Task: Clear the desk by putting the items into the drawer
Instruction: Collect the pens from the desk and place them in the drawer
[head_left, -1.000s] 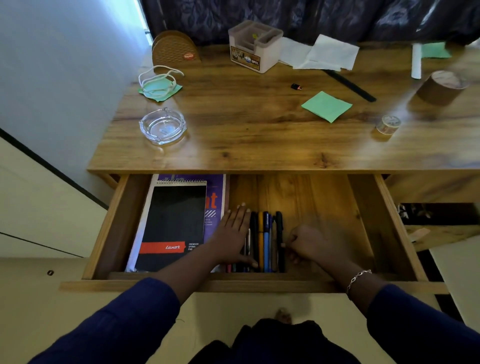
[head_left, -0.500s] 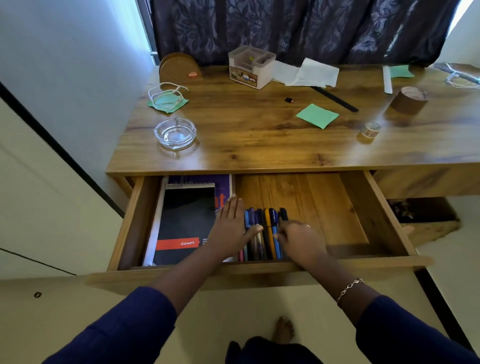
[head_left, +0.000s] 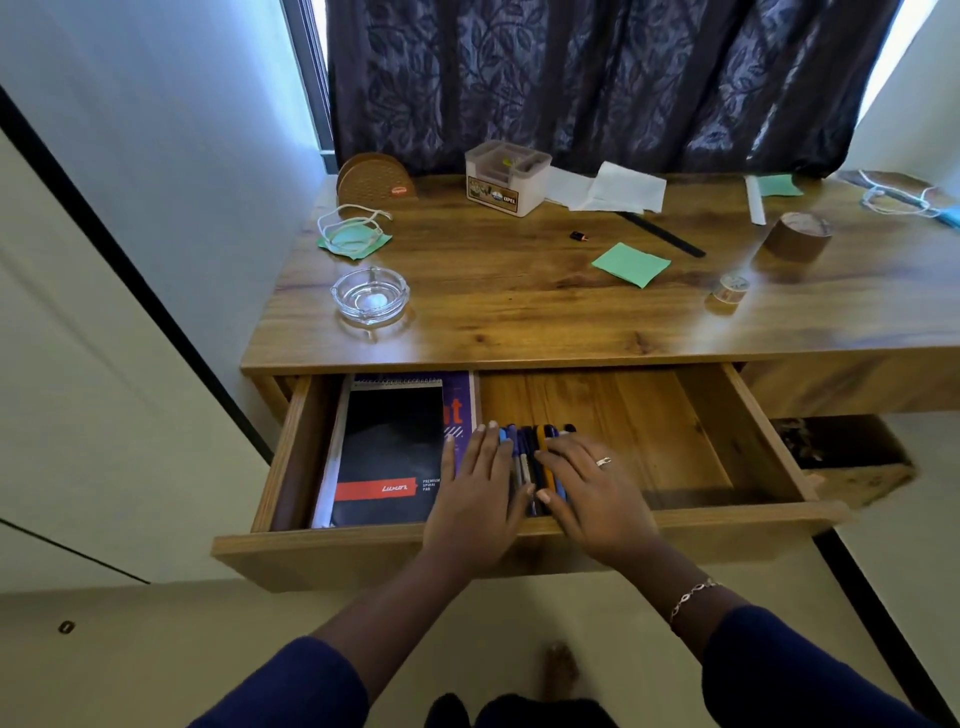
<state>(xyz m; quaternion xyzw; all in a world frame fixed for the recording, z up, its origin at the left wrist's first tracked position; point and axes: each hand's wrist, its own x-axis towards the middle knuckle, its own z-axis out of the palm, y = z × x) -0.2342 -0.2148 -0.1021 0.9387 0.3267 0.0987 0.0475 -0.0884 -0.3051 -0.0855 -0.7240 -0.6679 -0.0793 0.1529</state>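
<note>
Pens: a tight row lying side by side on the floor of the drawer, near its middle and close to its front board. Barrels blue, black and one yellow; caps point toward the drawer's back.

Left hand: flat, palm down, at the left edge of the pen row. Fingers straight and together, tips level with the pen caps; the thumb lies against the nearest barrels. Nothing gripped.

Right hand: flat, palm down, on the right half of the row. Fingers extended and slightly spread, angled across the barrels toward the left hand. No curl, no pinch. The pens show only in the narrow strip between the two hands and past the fingertips.

Left part of the drawer: black spiral pad with a red band, lying on a purple book. The left hand's outer fingers overlap the purple book's edge. Right part of the drawer: bare wood.

Drawer is pulled out from under the tabletop. On the tabletop beyond the drawer: glass ashtray above the drawer's left end, green sticky note and small tape roll above its right end, white organiser box farther back.
</note>
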